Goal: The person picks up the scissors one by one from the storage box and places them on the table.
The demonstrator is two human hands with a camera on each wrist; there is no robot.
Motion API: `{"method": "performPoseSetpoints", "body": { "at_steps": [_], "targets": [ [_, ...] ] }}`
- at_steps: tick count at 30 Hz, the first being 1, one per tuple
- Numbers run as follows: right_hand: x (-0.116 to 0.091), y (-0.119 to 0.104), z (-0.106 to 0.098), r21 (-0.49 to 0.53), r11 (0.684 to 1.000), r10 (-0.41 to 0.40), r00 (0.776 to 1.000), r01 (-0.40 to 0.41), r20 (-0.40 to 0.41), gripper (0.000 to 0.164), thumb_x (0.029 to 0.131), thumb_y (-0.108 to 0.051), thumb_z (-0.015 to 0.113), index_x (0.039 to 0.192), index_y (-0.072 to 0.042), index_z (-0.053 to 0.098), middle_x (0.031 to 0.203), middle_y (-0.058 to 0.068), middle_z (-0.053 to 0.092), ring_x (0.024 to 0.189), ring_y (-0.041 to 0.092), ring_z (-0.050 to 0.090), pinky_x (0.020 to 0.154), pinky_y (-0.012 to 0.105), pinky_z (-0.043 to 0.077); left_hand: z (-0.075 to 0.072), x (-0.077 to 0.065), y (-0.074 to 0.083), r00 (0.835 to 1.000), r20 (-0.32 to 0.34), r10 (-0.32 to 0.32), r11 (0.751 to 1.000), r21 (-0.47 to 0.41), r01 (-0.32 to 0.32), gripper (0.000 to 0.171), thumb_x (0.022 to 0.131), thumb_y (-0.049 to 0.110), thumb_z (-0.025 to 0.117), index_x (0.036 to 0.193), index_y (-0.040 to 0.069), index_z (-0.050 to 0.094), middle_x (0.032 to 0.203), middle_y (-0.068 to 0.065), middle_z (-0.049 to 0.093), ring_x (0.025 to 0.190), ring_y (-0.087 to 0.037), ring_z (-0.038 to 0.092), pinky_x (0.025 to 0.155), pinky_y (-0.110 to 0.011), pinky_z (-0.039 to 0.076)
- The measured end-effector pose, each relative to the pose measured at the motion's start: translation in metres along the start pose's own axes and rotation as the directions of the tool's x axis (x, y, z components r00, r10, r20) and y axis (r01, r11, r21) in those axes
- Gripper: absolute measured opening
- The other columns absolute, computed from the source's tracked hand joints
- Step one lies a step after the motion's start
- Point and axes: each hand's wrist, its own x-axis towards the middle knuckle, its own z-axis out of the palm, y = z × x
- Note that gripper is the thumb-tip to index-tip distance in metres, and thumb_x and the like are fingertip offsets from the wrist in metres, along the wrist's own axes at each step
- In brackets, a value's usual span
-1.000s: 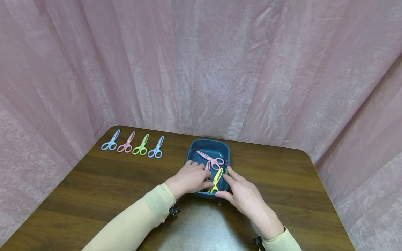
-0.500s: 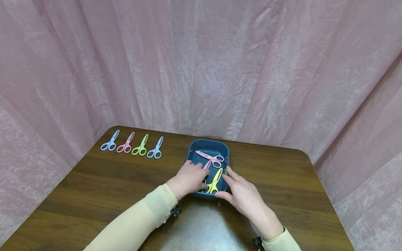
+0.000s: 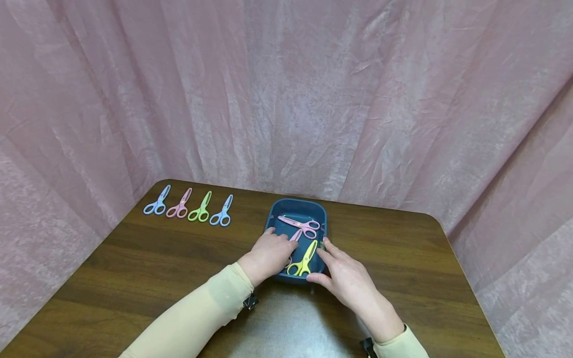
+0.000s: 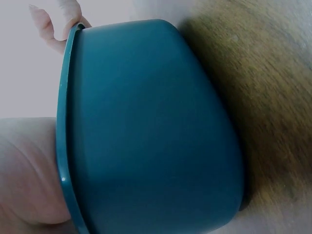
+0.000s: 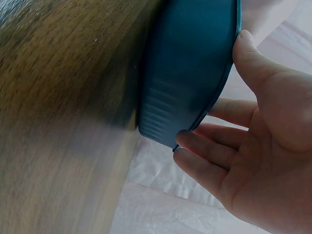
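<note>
In the head view, a dark blue-green plastic box [image 3: 297, 202] holds several pairs of scissors. My left hand [image 3: 268, 252] reaches over its left rim, partly covering pink scissors [image 3: 295, 235]; the fingertips are hidden, so I cannot tell whether they grip them. Yellow scissors [image 3: 307, 258] lie just right of that hand, blades pointing away. Farther back, another pair of pink scissors [image 3: 299, 226] lies crosswise. My right hand [image 3: 351, 276] spans the box's near right corner, its fairly straight fingers touching the rim. In the right wrist view, the thumb [image 5: 251, 56] also touches the rim.
On the brown wooden table [image 3: 380, 238], a row at the back left has blue scissors [image 3: 156, 203], pink scissors [image 3: 180, 205], green scissors [image 3: 201, 209] and more blue scissors [image 3: 222, 212]. A pink curtain [image 3: 304, 99] hangs behind the table.
The yellow scissors have shifted slightly left, and their handles now show fully. The crosswise pink scissors have slid a little back and left. My right hand has stayed at the rim.
</note>
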Motion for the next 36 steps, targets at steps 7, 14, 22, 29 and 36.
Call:
{"method": "performPoseSetpoints", "body": {
  "at_steps": [7,14,22,29,36],
  "targets": [
    [-0.0003,0.0004,0.0002,-0.004,1.0,0.004,1.0,-0.004,0.009,0.073,0.097,-0.05,0.083,0.149,-0.001,0.067,0.166,0.022,0.05,0.144,0.041,0.059,0.107,0.059,0.055,-0.0013,-0.0007,-0.0011,1.0,0.006,0.018,0.999,0.049,-0.019,0.036,0.1,0.037,0.084,0.132,0.02,0.082,0.119,-0.007,0.08,0.115,-0.026,0.075,0.123,-0.058,0.041],
    [-0.0006,-0.0001,-0.0002,-0.001,1.0,0.007,1.0,-0.007,0.009,0.073,0.097,-0.05,0.082,0.15,-0.002,0.067,0.166,0.022,0.05,0.145,0.041,0.058,0.107,0.059,0.055,-0.0004,0.0001,-0.0043,0.998,-0.043,0.037,0.997,0.064,-0.034,0.027,0.101,0.028,0.084,0.127,0.02,0.084,0.115,-0.006,0.081,0.111,-0.027,0.075,0.119,-0.054,0.046],
    [-0.0009,-0.0001,-0.0005,-0.002,1.0,0.007,1.0,-0.007,0.014,0.074,0.098,-0.05,0.082,0.15,-0.001,0.066,0.167,0.022,0.05,0.145,0.041,0.058,0.108,0.059,0.055,0.0018,-0.0006,-0.0052,0.997,-0.072,0.017,0.994,0.112,-0.009,0.035,0.101,0.034,0.084,0.13,0.014,0.082,0.119,-0.011,0.08,0.113,-0.029,0.075,0.118,-0.052,0.047],
    [-0.0005,-0.0002,-0.0016,0.001,1.0,0.006,1.0,-0.006,0.017,0.074,0.098,-0.05,0.082,0.15,-0.001,0.066,0.167,0.022,0.05,0.144,0.042,0.059,0.108,0.059,0.055,-0.0015,-0.001,-0.0062,0.999,-0.042,0.007,0.998,0.058,-0.005,0.043,0.097,0.046,0.086,0.122,0.011,0.083,0.105,-0.008,0.082,0.105,-0.027,0.077,0.123,-0.057,0.041],
    [-0.0002,-0.0002,-0.0009,0.0,1.0,0.004,1.0,-0.004,0.021,0.074,0.098,-0.051,0.081,0.151,-0.001,0.066,0.167,0.022,0.05,0.144,0.042,0.059,0.108,0.059,0.055,-0.0029,-0.001,-0.0056,1.0,-0.001,0.013,0.999,0.047,-0.013,0.045,0.097,0.048,0.085,0.127,0.015,0.082,0.109,-0.007,0.082,0.109,-0.026,0.077,0.124,-0.058,0.039]
  ]
}}
